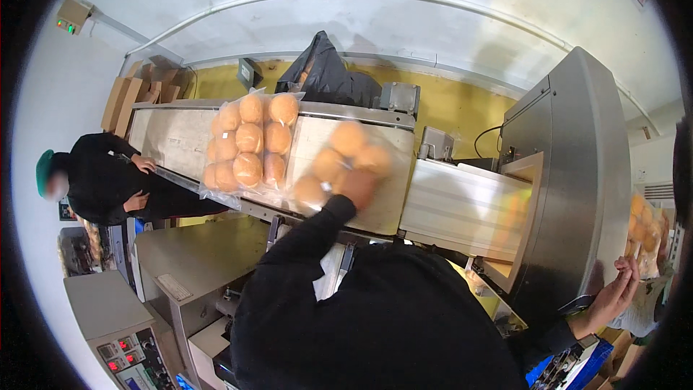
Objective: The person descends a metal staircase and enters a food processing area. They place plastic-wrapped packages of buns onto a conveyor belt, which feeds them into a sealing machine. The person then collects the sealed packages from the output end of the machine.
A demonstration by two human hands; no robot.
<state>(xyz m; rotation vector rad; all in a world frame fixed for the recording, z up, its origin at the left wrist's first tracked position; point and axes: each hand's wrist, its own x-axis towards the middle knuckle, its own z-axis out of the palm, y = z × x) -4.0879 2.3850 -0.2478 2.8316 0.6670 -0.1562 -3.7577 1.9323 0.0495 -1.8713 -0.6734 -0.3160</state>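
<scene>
My left hand (pixel 360 189), blurred, is on a bag of round bread buns (pixel 349 141) over the right part of a conveyor belt (pixel 400 206); whether its fingers grip the bag cannot be told. Left of it, several clear plastic bags of golden buns (pixel 249 138) stand close together on the belt. Far out to the right, my right hand (pixel 612 295) is beside the metal machine housing, its fingers bent, near another bag of buns (pixel 644 227). The picture does not settle whether it touches that bag.
A white belt (pixel 460 200) runs into the opening of a steel machine (pixel 574 173) at right. A co-worker in black (pixel 103 179) stands at the conveyor's left end. Behind the belt is a black plastic cover (pixel 330 73). A control box with red displays (pixel 124 355) is at lower left.
</scene>
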